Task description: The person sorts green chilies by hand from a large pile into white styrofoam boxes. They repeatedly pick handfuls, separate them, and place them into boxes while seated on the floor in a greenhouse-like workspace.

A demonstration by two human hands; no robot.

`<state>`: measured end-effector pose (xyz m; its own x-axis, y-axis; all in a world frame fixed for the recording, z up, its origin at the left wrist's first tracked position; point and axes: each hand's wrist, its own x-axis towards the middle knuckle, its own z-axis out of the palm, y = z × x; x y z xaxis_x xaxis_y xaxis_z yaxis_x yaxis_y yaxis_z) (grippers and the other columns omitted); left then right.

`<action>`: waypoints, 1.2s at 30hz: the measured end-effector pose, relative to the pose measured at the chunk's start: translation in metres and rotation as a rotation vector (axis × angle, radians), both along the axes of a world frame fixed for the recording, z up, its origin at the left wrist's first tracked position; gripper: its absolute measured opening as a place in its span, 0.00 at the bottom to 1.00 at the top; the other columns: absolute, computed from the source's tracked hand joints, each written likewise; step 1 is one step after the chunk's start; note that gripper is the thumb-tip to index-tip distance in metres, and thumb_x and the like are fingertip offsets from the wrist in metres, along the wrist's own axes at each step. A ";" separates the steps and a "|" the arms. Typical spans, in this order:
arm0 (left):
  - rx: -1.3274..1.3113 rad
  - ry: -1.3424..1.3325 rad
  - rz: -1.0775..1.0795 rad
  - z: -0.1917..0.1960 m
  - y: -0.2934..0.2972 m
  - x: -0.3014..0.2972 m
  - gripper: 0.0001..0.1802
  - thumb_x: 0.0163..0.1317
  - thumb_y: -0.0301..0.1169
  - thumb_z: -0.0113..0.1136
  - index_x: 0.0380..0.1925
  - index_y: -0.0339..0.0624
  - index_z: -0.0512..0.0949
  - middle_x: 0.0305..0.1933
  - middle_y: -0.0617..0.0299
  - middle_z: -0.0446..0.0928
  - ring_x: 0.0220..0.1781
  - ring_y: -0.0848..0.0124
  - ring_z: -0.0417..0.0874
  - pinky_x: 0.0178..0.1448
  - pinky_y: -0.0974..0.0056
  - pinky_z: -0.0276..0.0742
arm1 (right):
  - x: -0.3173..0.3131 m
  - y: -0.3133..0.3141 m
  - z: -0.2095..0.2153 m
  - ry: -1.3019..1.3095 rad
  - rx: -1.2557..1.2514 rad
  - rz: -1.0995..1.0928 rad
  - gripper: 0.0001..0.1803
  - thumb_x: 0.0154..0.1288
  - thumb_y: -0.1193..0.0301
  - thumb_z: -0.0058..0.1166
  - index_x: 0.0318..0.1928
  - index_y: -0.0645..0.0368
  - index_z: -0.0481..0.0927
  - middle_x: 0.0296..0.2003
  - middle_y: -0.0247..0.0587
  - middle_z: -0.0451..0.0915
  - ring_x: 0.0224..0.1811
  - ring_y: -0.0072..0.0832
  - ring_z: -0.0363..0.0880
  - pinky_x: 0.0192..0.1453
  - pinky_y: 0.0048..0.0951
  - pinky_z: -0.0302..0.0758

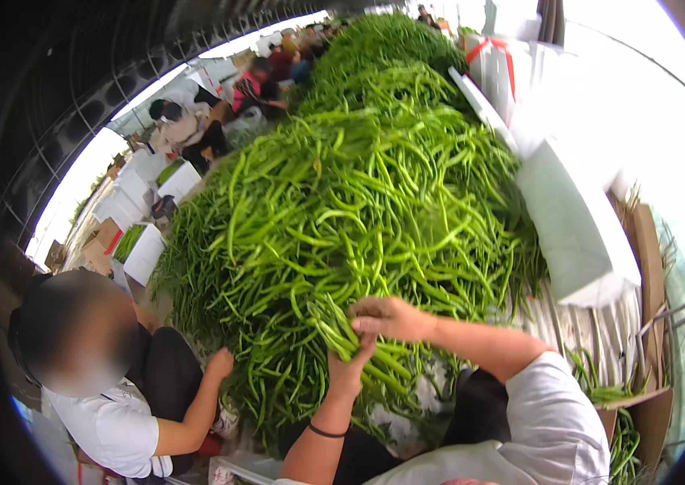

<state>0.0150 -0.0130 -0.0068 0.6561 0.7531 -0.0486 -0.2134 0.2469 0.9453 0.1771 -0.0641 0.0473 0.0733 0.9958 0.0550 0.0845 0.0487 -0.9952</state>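
My left hand, with a dark band round its wrist, is closed around a small bunch of long green peppers. The bunch points up and away, just above the near edge of a big heap of the same peppers. From the right comes my right hand, its fingers curled and pinched against the right side of the bunch, touching the left hand's fingertips. Its fingers partly cover the peppers there. More peppers lie right below both hands.
A co-worker in a white shirt sits at my left, a hand near the heap. White foam boxes with peppers stand at the left. A large white foam box and cardboard border the right. Other people sit along the far left.
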 end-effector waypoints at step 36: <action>-0.445 -0.189 -0.063 -0.003 0.018 -0.004 0.25 0.55 0.22 0.60 0.54 0.37 0.68 0.46 0.54 0.75 0.51 0.61 0.76 0.58 0.55 0.72 | 0.078 -0.069 -0.011 -0.942 0.543 -0.746 0.15 0.46 0.86 0.59 0.36 0.58 0.80 0.41 0.42 0.78 0.42 0.37 0.79 0.46 0.31 0.76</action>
